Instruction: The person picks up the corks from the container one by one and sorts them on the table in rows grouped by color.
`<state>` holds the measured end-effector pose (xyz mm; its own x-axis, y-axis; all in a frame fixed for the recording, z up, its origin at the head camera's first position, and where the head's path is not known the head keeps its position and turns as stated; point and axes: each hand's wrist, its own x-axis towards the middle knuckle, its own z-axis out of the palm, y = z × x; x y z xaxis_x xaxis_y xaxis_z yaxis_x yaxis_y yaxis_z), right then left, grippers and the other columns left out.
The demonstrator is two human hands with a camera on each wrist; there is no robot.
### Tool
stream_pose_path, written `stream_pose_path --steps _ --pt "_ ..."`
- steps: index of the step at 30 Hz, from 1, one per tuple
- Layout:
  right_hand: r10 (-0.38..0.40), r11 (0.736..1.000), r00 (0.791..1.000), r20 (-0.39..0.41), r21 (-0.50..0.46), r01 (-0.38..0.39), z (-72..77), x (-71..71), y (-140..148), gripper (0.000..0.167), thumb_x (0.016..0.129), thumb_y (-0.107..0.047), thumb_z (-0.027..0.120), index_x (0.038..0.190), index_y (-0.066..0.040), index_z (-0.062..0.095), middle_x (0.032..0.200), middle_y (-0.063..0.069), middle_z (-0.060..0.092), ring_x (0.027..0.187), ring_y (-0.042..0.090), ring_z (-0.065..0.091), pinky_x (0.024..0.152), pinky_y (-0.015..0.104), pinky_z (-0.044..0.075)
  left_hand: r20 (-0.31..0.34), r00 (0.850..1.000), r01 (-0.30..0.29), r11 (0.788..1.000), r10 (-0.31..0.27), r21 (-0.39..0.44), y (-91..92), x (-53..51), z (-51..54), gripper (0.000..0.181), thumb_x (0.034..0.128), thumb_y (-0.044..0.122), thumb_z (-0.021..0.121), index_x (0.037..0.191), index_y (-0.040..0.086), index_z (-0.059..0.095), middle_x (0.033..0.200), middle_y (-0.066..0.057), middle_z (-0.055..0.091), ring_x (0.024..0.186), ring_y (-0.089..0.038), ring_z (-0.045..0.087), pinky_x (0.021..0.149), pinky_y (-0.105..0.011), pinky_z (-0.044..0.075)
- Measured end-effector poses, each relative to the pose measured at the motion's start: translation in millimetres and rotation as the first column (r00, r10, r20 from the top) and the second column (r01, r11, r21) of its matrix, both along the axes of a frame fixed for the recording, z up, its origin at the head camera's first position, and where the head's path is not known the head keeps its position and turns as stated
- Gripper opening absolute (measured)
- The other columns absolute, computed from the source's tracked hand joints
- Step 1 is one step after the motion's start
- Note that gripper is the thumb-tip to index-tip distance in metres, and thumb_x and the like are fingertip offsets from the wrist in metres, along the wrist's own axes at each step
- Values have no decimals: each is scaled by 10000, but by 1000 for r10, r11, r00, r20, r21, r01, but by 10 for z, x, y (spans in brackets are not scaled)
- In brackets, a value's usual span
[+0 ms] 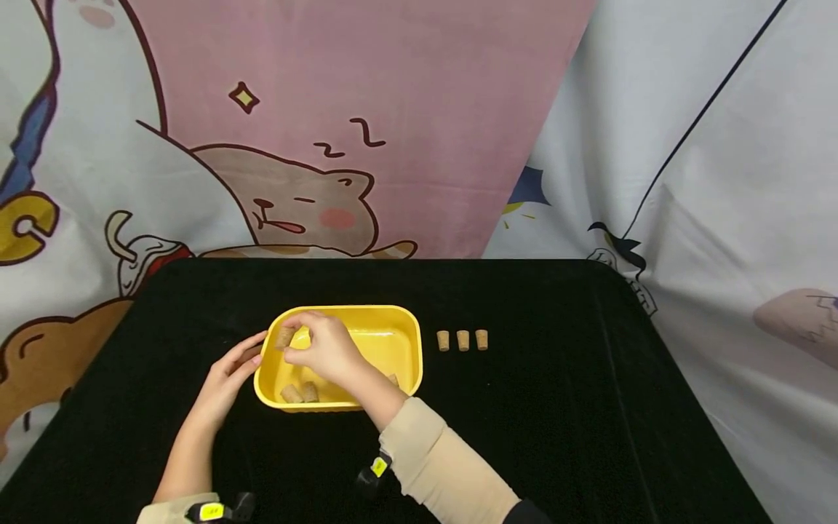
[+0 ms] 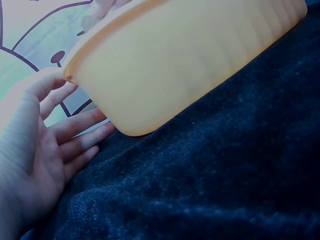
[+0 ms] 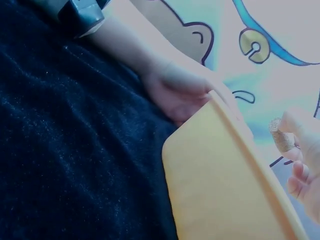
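Observation:
A yellow plastic tray (image 1: 393, 311) sits on the black cloth. Over its left part, my right hand (image 1: 327, 349) pinches a cork (image 3: 282, 135) between thumb and fingers. My left hand (image 1: 225, 382) rests its fingertips against the tray's left end, the fingers fairly straight, as the left wrist view shows too. Inside the tray, two corks lie at the front left, one (image 1: 292, 394) beside the other (image 1: 310, 391). Another cork (image 1: 393, 380) shows partly behind my right forearm. Three corks (image 1: 463, 340) stand in a row on the cloth, right of the tray.
Black cloth (image 1: 556, 407) covers the table and extends well past the cork row on the right. A printed cartoon curtain (image 1: 406, 65) hangs behind the table's far edge. Straps with small dark devices (image 1: 376, 469) sit at both wrists.

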<state>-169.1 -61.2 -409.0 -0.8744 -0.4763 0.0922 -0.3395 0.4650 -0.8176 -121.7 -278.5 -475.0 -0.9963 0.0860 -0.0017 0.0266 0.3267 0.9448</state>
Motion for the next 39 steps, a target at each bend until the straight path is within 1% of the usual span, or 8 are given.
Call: stream_pose_path --steps 6,12,14,18,22,26,31,39 --pt "13 995 999 -39 -95 -17 89 76 157 381 803 -176 764 1164 -213 646 1033 -148 563 834 168 554 655 205 463 -15 1000 -5 1000 5 -2 6 -5 10 484 1027 313 441 1460 101 386 1393 -246 438 1077 16 514 857 -236 437" --pt "45 989 989 -144 -131 -64 171 163 335 379 799 -163 759 1158 -195 645 991 -111 579 750 151 522 594 213 443 -7 1000 5 1000 -5 0 14 -13 -1 488 1027 317 438 1466 112 378 1399 -240 436 1083 14 512 873 -269 431" --pt "42 987 981 -190 -142 -70 212 193 396 377 789 -148 764 1147 -185 652 972 -110 579 719 162 513 565 212 426 -5 1000 1 1000 -1 0 16 -17 -1 490 1028 324 436 1465 110 380 1402 -230 439 1086 10 511 871 -259 430" --pt "28 984 966 -258 -164 -72 304 234 551 373 779 -122 763 1135 -166 661 952 -122 565 678 108 466 543 207 399 -8 1000 0 1000 0 6 18 -18 8 485 1029 322 433 1457 97 390 1397 -232 446 1092 3 514 863 -232 430" --pt "6 982 962 -273 -182 -57 377 264 742 369 776 -101 755 1131 -149 667 963 -86 575 678 85 437 550 213 383 -19 1000 -1 1000 1 14 12 -15 7 474 1031 309 434 1445 79 404 1376 -246 464 1082 0 527 853 -212 439" --pt "-33 978 951 -307 -204 -32 386 271 949 371 755 -58 750 1111 -130 677 975 -46 592 672 90 431 549 228 377 -18 1000 -5 1000 5 7 13 -17 -4 480 1029 317 438 1442 73 406 1369 -249 470 1070 5 531 844 -203 443" --pt "-79 971 935 -345 -238 -6 342 254 1243 380 738 -30 747 1100 -124 684 1018 -59 610 674 101 445 551 240 393 -7 1000 -7 1000 7 -2 11 -20 -11 484 1028 322 438 1445 79 402 1371 -248 468 1065 14 530 842 -214 444" --pt "-155 965 911 -382 -258 56 301 214 1720 397 722 22 734 1085 -131 685 1029 -61 616 646 226 483 516 245 398 -5 1000 -5 1000 5 2 9 -5 12 480 1031 313 432 1450 81 396 1374 -230 472 1071 25 525 840 -215 445"
